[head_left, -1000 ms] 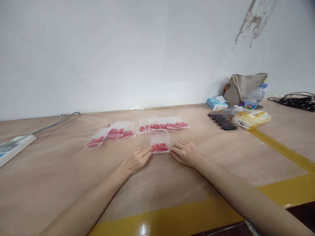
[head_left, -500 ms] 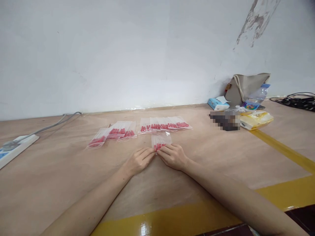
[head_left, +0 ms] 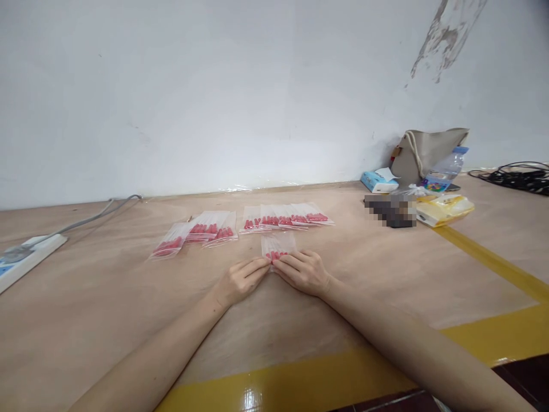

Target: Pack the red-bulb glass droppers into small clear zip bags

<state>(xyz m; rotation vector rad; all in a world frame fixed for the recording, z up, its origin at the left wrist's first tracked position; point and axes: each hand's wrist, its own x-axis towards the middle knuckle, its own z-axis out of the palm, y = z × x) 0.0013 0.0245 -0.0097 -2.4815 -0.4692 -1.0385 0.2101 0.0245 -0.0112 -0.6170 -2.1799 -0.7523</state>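
A small clear zip bag (head_left: 278,241) with several red pieces in it lies on the table before me. My left hand (head_left: 245,279) pinches its near edge at the left corner, fingers pressed together. From the right, my right hand (head_left: 303,272) grips the same edge, its fingertips almost meeting those of the left. The fingers partly cover the red pieces and the bag's near edge. Just beyond, a row of overlapping bags (head_left: 285,216) holds similar red pieces. More such bags (head_left: 210,226) lie to the left, with one bag (head_left: 168,243) nearest the left side.
On the left is a white power strip (head_left: 34,260) with a grey cable. At the right stand a blue tissue pack (head_left: 380,181), a grey bag (head_left: 429,151), a plastic bottle (head_left: 452,164) and a yellow-white packet (head_left: 446,210). Black cables (head_left: 518,177) lie farther right. Yellow tape (head_left: 300,375) runs along the near edge.
The bag between my hands lies flatter, its far end shifted slightly left. Both hands stay almost in place, still pinching its near edge.
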